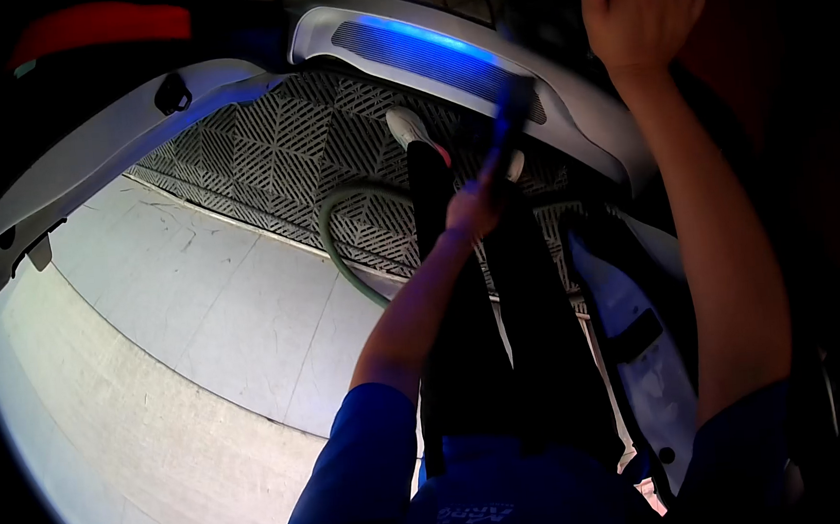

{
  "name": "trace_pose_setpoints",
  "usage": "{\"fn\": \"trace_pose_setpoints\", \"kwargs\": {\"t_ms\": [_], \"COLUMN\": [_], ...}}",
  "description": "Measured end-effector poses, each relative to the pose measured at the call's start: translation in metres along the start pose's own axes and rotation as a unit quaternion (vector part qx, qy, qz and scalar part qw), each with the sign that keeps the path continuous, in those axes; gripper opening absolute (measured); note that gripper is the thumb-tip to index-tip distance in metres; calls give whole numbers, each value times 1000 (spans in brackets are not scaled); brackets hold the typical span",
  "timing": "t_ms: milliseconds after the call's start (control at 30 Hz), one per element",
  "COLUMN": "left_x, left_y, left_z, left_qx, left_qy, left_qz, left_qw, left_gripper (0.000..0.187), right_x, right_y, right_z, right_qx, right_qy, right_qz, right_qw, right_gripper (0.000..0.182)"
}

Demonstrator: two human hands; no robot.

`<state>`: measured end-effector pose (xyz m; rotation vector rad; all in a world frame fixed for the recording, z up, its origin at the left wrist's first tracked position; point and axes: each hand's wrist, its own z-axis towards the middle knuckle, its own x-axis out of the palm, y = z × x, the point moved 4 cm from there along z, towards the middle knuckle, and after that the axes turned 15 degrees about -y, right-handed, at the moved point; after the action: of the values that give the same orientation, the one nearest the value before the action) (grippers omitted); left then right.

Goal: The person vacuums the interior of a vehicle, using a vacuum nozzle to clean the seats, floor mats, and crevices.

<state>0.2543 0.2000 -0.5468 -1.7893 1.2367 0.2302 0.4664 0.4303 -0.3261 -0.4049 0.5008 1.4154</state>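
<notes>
My left hand (pixel 475 209) is closed around a long dark tool (pixel 504 139), which reaches up to the pale door sill (pixel 582 139) of a car. The tool's far end is dark and blurred, over the right part of a ribbed sill plate (pixel 415 53) lit bright blue. Near the top right edge, my right hand (pixel 644 13) has its fingers stretched out over a dark surface; the fingertips are partly cut off, and I see nothing held in it.
My shoe (pixel 407 127) stands on a dark patterned grate floor (pixel 285 140), beside a curved green hose (pixel 331 239). An open car door edge (pixel 128 127) spans the left, another door edge (pixel 635 344) the lower right. A red object (pixel 102 28) lies upper left.
</notes>
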Motion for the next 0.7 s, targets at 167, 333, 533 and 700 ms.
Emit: {"fn": "trace_pose_setpoints", "kwargs": {"t_ms": [167,333,533,700], "left_x": [14,-42,-113,-104], "left_y": [-21,-10,-30,-50], "left_z": [-27,-26,-12,51], "left_qx": [6,49,176,177], "left_qy": [33,132,81,-12], "left_qz": [46,55,49,76], "left_qw": [998,988,980,981], "left_gripper": [81,81,75,75], "right_x": [-6,-35,-24,-24], "right_y": [-2,-38,-76,-78], "right_z": [6,45,9,8], "right_qx": [-5,-96,-130,-133], "right_qy": [14,313,300,261], "right_qz": [4,186,209,230], "right_qw": [1000,926,922,928], "right_gripper": [49,62,65,61]}}
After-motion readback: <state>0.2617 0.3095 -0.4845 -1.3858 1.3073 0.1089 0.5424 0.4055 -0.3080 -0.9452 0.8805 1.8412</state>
